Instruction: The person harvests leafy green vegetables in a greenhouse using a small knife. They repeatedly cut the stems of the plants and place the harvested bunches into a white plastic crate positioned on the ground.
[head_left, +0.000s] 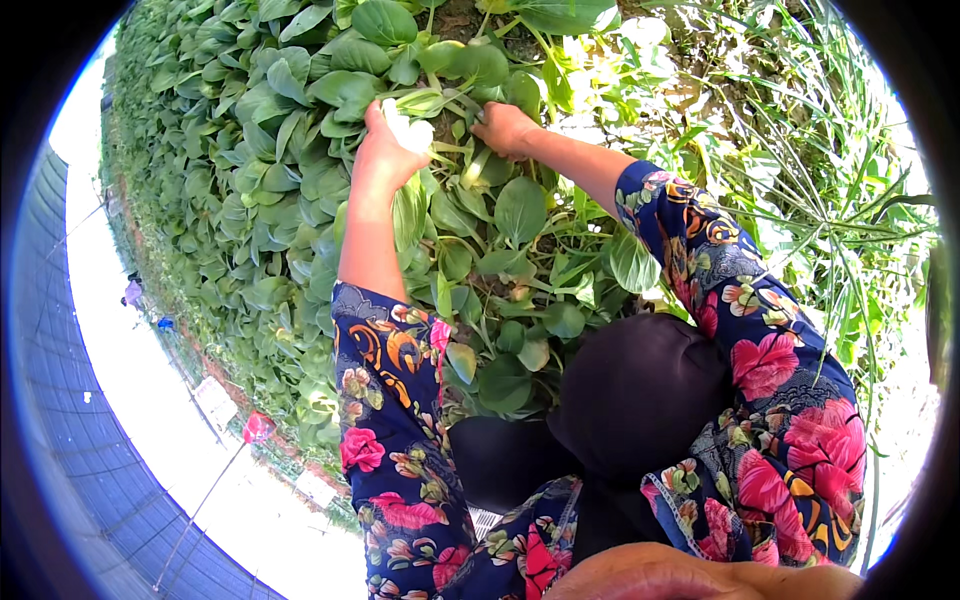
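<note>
Leafy green plants with pale stalks, like bok choy (521, 212), grow densely before me. My left hand (391, 146) is closed around a leafy green plant (418, 103), whose pale base is brightly lit at the palm; its leaves point away from me. To the right of it, my right hand (504, 129) is among the stalks and leaves at the row's edge, with its fingers bent. Leaves cover its fingertips, so whether it grips a stalk is not clear. Stalks lie between the two hands.
Long grass and weeds (821, 217) stand on the right. A dense bed of the same plants (247, 172) spreads to the left. Beyond it are a bright path and a dark mesh (97, 465), with a red object on a thin pole (259, 427). My bent knees (645, 390) are close below.
</note>
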